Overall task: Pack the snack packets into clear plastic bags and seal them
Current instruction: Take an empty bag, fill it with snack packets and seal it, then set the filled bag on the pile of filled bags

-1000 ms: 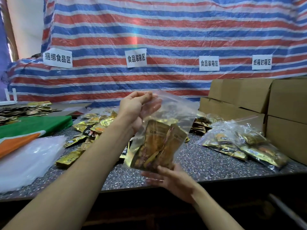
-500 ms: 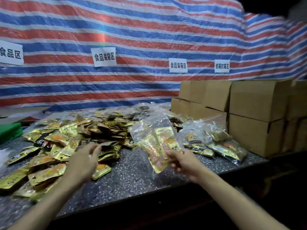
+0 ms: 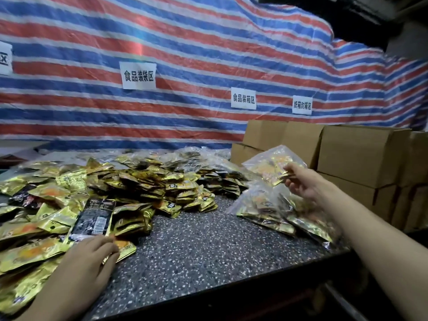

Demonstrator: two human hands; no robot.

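Loosely, snack packets (image 3: pixel 139 181) litter speckled table (image 3: pixel 208 246) before tarp (image 3: pixel 208 54).

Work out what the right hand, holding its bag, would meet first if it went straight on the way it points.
Likely the low cardboard box beyond the bag that the right hand grips; depth is unclear, so the packet heap might come first.
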